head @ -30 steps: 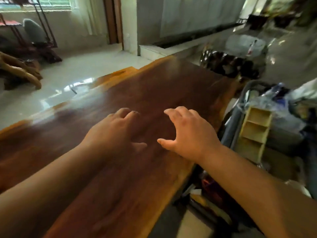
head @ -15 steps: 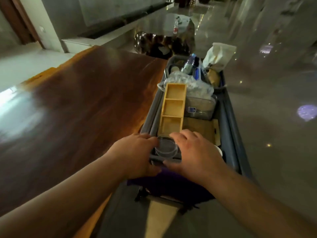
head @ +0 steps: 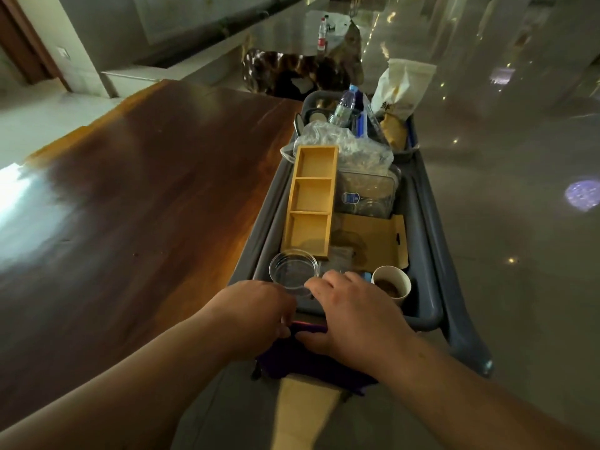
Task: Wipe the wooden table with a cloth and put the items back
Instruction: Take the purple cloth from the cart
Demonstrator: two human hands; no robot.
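Observation:
The dark wooden table (head: 130, 206) stretches along the left with nothing on it. A grey cart (head: 428, 254) stands against its right edge. A purple cloth (head: 308, 362) hangs over the cart's near rim. My left hand (head: 256, 313) is curled on the cloth's top edge. My right hand (head: 354, 315) lies over the rim, thumb pressed on the cloth and fingers reaching toward a clear glass dish (head: 293, 272) just inside the cart. Beyond the dish lie a three-compartment wooden tray (head: 311, 199) and a paper cup (head: 391, 282).
Farther back the cart holds a clear plastic container (head: 367, 193), a crumpled plastic bag (head: 357, 144), a water bottle (head: 344, 103), a paper bag (head: 402, 86) and flat cardboard (head: 373, 241). Glossy floor lies to the right. A dark low stone table (head: 302, 69) stands beyond.
My view has swung from the table to the cart. Both hands left the tabletop, came around the glass dish, then dropped back to the purple cloth on the near rim.

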